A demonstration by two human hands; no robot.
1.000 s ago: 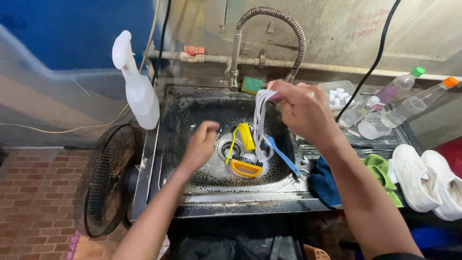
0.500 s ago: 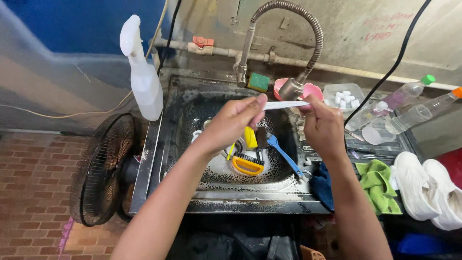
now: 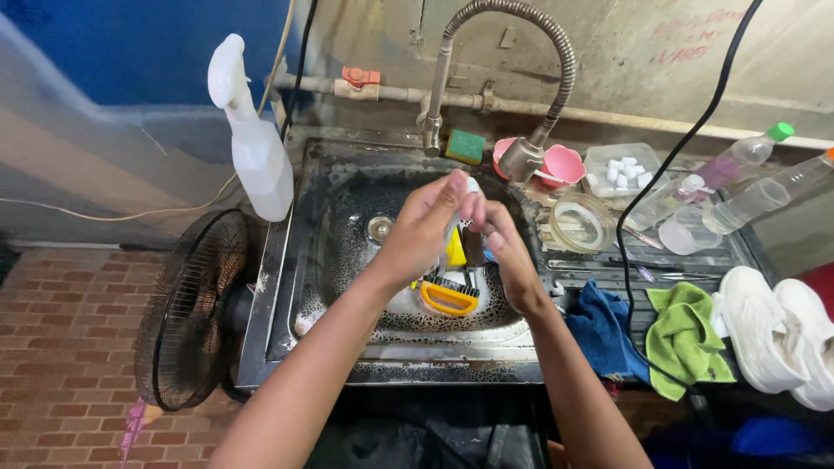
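Both hands meet over the sink (image 3: 343, 260), the left hand (image 3: 426, 227) and right hand (image 3: 508, 252) with fingers curled shut around a thin white strip (image 3: 460, 213). Just below them in the basin lie an orange brush (image 3: 447, 298) and a yellow item (image 3: 455, 250). The faucet (image 3: 521, 156) hangs close above right, a spray bottle (image 3: 256, 148) stands well left, and cloths (image 3: 686, 334) lie right.

Home washing corner: sink (image 3: 287, 287), faucet (image 3: 521, 156)

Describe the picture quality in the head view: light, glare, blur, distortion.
Head view: light is even and dim, with soft shadows; mild glare on the white spray bottle and the sink rim; the hands, left hand and right hand, are slightly soft; wide-angle distortion bends the wall pipe.
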